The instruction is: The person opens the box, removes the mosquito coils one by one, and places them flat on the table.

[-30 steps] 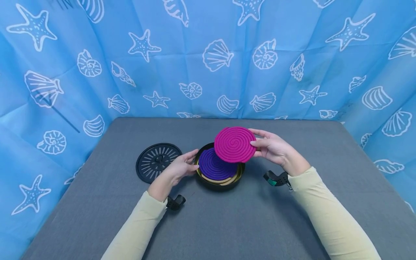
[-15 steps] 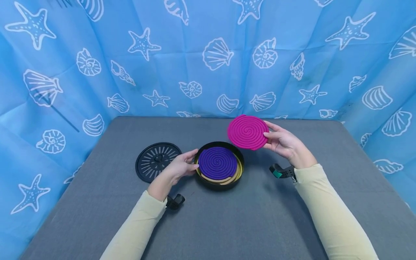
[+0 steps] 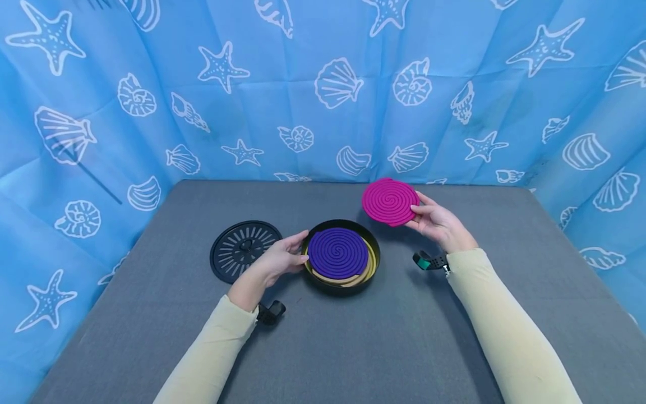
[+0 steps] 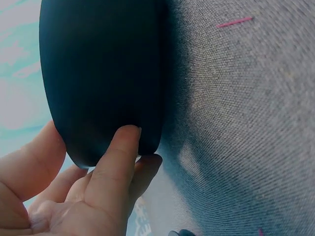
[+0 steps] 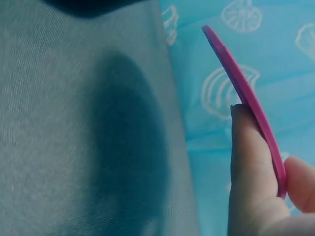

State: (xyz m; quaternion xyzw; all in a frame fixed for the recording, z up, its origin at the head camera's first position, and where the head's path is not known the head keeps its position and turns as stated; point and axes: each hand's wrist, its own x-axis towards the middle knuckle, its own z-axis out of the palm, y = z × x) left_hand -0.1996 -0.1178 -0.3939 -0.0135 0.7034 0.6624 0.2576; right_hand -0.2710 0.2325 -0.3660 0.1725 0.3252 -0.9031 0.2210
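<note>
A pink mosquito coil point(image 3: 390, 202), a flat spiral disc, is pinched by my right hand point(image 3: 440, 224) and held above the table's back part. In the right wrist view the coil point(image 5: 248, 98) appears edge-on between thumb and fingers. A round black tin point(image 3: 339, 290) stands at mid-table with a purple mosquito coil point(image 3: 337, 253) on top and tan coils point(image 3: 360, 278) partly showing beneath. My left hand point(image 3: 278, 261) grips the tin's left side. Seen from the left wrist, thumb and fingers touch the tin's outer wall point(image 4: 101, 73) and edges.
A slotted black lid point(image 3: 237, 252) lies left of the tin, partly behind the left hand. Blue shell-patterned cloth point(image 3: 298, 84) hangs behind and beside the grey table point(image 3: 353, 348). A small pink sliver point(image 4: 235, 22) lies on the tabletop.
My right hand has carried the pink mosquito coil up and right, away from above the tin, uncovering the purple coil. The left hand has stayed at the tin.
</note>
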